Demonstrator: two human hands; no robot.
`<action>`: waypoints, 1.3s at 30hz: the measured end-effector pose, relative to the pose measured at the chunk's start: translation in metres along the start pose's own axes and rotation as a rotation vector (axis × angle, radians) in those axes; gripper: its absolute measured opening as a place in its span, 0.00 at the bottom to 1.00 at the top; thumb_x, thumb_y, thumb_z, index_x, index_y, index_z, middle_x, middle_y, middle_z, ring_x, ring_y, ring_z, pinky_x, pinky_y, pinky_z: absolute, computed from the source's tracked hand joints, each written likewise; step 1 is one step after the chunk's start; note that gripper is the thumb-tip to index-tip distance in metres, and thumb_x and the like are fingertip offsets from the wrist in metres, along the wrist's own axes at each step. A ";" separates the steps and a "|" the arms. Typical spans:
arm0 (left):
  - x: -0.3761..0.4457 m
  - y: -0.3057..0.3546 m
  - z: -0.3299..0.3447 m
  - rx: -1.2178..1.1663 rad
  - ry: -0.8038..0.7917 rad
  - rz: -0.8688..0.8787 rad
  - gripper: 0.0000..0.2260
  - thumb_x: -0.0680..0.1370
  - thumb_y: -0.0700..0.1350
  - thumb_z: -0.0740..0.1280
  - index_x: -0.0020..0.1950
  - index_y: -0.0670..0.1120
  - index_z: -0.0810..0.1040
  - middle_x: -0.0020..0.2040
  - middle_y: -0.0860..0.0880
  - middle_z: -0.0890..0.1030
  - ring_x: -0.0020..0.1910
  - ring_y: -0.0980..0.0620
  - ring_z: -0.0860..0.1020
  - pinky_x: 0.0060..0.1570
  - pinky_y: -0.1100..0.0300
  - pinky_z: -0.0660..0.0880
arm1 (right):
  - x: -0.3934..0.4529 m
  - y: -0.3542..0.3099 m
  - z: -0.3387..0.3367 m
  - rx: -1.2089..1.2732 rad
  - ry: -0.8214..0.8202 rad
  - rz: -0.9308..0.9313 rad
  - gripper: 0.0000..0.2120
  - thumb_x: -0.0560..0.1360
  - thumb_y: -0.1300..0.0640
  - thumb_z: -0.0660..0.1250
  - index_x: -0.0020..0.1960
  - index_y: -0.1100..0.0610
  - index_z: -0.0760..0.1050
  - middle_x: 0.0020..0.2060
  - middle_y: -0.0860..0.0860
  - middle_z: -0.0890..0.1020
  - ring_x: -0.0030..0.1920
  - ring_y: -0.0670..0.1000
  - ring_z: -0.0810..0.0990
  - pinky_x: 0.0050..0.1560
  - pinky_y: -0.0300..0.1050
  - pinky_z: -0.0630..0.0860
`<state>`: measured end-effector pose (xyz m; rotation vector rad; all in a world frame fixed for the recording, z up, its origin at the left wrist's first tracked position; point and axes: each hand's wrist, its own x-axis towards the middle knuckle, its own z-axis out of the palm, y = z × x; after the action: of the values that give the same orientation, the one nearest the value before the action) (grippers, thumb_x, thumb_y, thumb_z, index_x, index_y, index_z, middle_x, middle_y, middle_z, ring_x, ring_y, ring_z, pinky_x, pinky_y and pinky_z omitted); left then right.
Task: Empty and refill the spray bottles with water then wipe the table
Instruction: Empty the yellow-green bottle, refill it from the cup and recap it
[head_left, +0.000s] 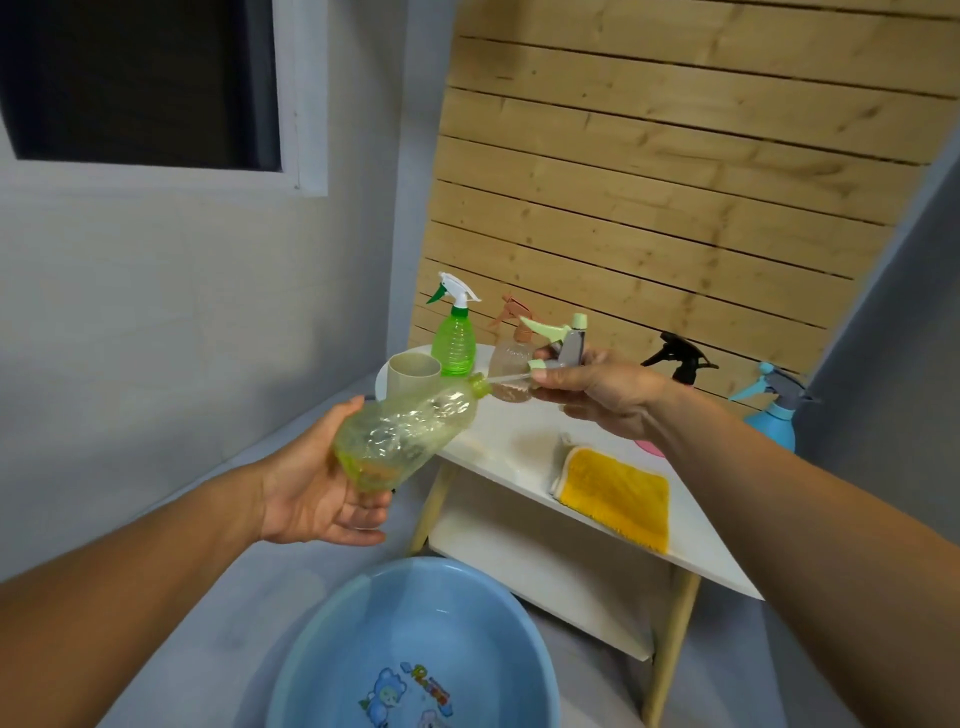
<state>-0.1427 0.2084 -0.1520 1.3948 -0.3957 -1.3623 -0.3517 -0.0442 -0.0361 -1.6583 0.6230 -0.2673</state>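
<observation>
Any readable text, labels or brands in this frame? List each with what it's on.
Nothing can be read with confidence.
Round blue plastic basin: a cartoon print on its floor carries a short colourful word, too blurred and distorted to read.
Clear brownish spray bottle on the white table: faint embossed marking, too small to read.
Crumpled yellow-green plastic bottle in the left hand: no label visible.
Yellow cloth: no text.

Pale green bottle (410, 431) in left hand (317, 499), its detached sprayer head (558, 343) (tube trailing) in right hand (608, 395).
</observation>
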 end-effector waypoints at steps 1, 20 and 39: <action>-0.001 -0.003 -0.007 -0.018 0.007 -0.002 0.39 0.69 0.79 0.65 0.45 0.41 0.86 0.44 0.38 0.81 0.41 0.40 0.83 0.67 0.36 0.76 | 0.000 0.003 -0.006 0.017 0.036 0.012 0.20 0.66 0.56 0.80 0.54 0.51 0.78 0.47 0.49 0.88 0.47 0.48 0.87 0.68 0.59 0.61; 0.009 -0.043 -0.014 -0.020 -0.164 0.150 0.46 0.62 0.48 0.88 0.77 0.54 0.72 0.70 0.43 0.81 0.69 0.42 0.80 0.69 0.45 0.76 | 0.018 0.120 -0.053 -0.151 0.590 0.487 0.16 0.73 0.53 0.78 0.46 0.59 0.72 0.40 0.56 0.75 0.36 0.52 0.72 0.34 0.45 0.67; 0.025 -0.062 -0.016 0.453 0.041 0.288 0.46 0.57 0.52 0.86 0.70 0.66 0.68 0.66 0.56 0.78 0.62 0.57 0.82 0.55 0.66 0.79 | 0.040 0.116 -0.064 -0.547 0.857 0.538 0.40 0.69 0.41 0.75 0.72 0.54 0.59 0.65 0.59 0.66 0.50 0.60 0.74 0.47 0.52 0.78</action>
<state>-0.1480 0.2167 -0.2201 1.6515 -0.8830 -1.0418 -0.3797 -0.1276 -0.1423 -1.7684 1.8857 -0.4372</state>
